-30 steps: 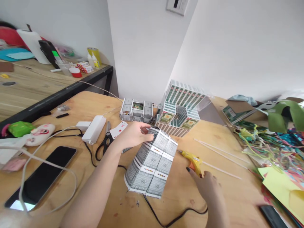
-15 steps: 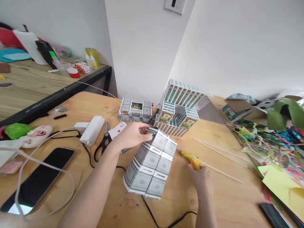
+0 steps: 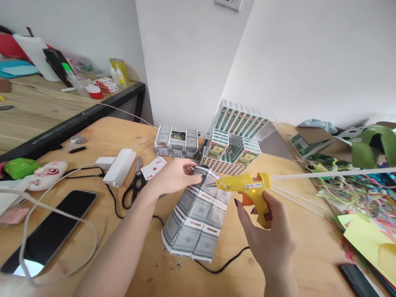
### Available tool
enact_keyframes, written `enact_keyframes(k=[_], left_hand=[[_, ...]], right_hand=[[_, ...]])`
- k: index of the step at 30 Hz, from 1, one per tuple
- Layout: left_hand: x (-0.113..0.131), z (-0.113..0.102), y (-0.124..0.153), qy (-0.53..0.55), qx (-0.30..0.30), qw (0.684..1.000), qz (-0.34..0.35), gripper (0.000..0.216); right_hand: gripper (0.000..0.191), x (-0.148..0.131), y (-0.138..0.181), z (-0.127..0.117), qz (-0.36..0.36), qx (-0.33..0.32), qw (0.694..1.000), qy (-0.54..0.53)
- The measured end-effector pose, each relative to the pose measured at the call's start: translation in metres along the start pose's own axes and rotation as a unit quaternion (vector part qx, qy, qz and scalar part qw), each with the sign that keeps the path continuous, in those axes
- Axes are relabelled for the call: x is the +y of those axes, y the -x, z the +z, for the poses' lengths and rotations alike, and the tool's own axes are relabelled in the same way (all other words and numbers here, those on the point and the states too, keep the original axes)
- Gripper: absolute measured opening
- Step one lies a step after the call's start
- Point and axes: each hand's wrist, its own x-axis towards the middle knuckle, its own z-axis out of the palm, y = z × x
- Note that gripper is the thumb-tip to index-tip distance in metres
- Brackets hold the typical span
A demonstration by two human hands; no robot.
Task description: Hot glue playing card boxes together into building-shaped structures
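My left hand (image 3: 177,175) grips the top edge of a tapered shape built from playing cards (image 3: 198,220), which stands on the table in front of me. Its fingertips curl over the rim. My right hand (image 3: 269,231) is wrapped round a yellow hot glue gun (image 3: 247,184), raised beside the card shape with its orange light on. The metal nozzle points left, at the upper part of the card shape; whether it touches cannot be made out. A long white glue stick (image 3: 334,173) sticks out of the gun's back.
Black scissors (image 3: 135,186) and loose cards (image 3: 154,168) lie left of the card shape. Behind it are another card piece (image 3: 177,142) and stacked card boxes (image 3: 239,119). A phone (image 3: 58,229) and white cable lie at left; paper scraps (image 3: 368,235) fill the right side.
My right hand has lifted the glue gun off the table and brought it up and left to the card shape. My left hand stays at the top edge.
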Motion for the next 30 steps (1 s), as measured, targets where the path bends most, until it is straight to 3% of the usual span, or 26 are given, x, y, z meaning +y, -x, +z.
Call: enact_keyframes(k=[4,12,30], left_hand=[[0.000,0.001,0.000,-0.007,0.005,1.000,0.000,0.029],[0.004,0.003,0.000,-0.016,0.035,0.999,-0.006,0.028],[0.001,0.003,0.001,-0.034,0.022,0.999,-0.003,0.033]], right_hand=[[0.039,0.000,-0.001,0.003,-0.085,0.010,0.996,0.035],[0.045,-0.003,-0.010,-0.004,-0.167,-0.002,0.985,0.040],[0.043,-0.005,-0.022,-0.007,-0.201,0.014,0.978,0.045]])
